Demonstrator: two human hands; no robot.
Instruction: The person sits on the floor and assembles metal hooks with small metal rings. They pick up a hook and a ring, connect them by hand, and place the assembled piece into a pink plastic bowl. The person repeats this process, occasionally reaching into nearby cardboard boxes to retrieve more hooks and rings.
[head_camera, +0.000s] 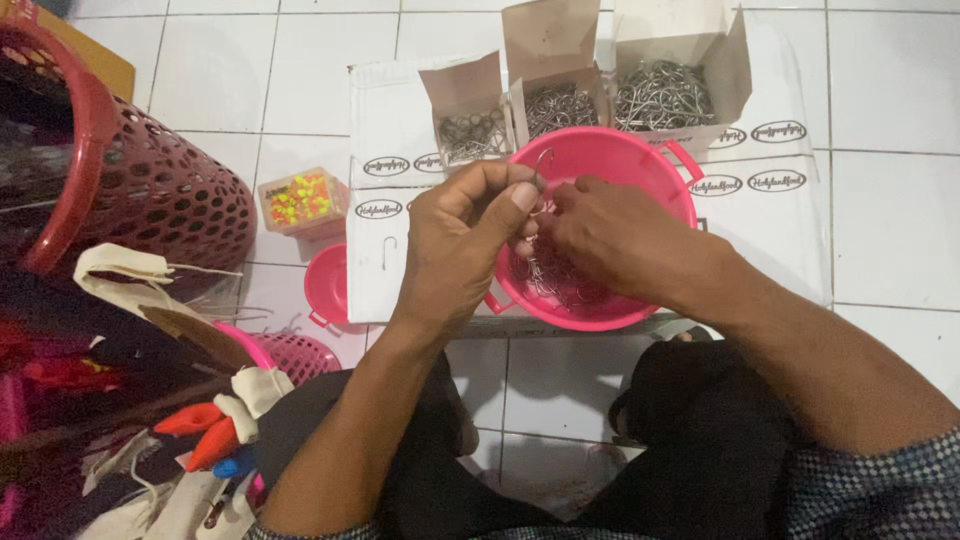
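Your left hand pinches a metal hook between thumb and forefinger, its curve standing just above your knuckles. Your right hand meets it, fingers curled at the same hook; what they grip is hidden. Both hover over the pink bowl of hooks. Beyond your hands stand three open cardboard boxes of hooks; left sits a tub of coloured beads.

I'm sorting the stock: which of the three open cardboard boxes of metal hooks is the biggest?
The rightmost box, behind the pink tub; it is wider than the middle box and the small left box.
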